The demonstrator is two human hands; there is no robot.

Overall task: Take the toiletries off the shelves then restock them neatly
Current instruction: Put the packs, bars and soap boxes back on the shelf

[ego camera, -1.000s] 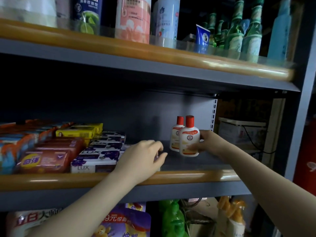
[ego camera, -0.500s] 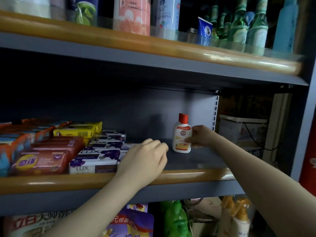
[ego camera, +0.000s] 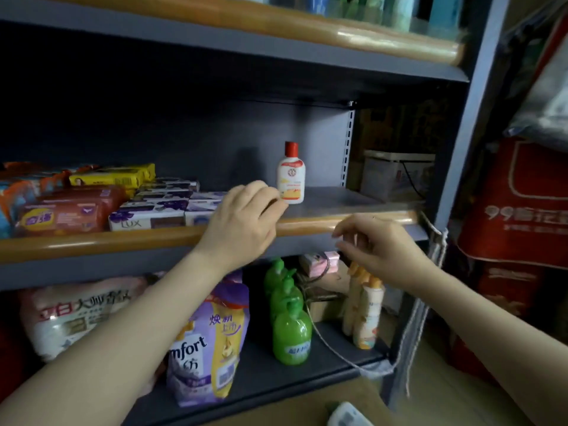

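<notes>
**Right hand off the bottle, bottle standing alone**

My right hand point(ego camera: 376, 250) is hanging in front of the middle shelf's wooden rim point(ego camera: 123, 239), fingers loosely spread and holding nothing; half a second ago it was up on the shelf, fingers round the white bottle with the red cap point(ego camera: 291, 176). My left hand point(ego camera: 246, 219) is resting over that same rim, fingers curled downward with the tips near the bottle's base, and I am gripping nothing that I can see; it is sitting about where it was before.

The bottle is standing upright and free on the grey shelf board, towards the back, just right of my left hand. A second ago two such bottles were showing side by side; now only one is showing.

Left of my left hand, the Lux soap boxes point(ego camera: 147, 218) are lying stacked, touching the rim. Below, green pump bottles point(ego camera: 292, 336) are lined up beside a purple Comfort refill pouch point(ego camera: 209, 342).
</notes>
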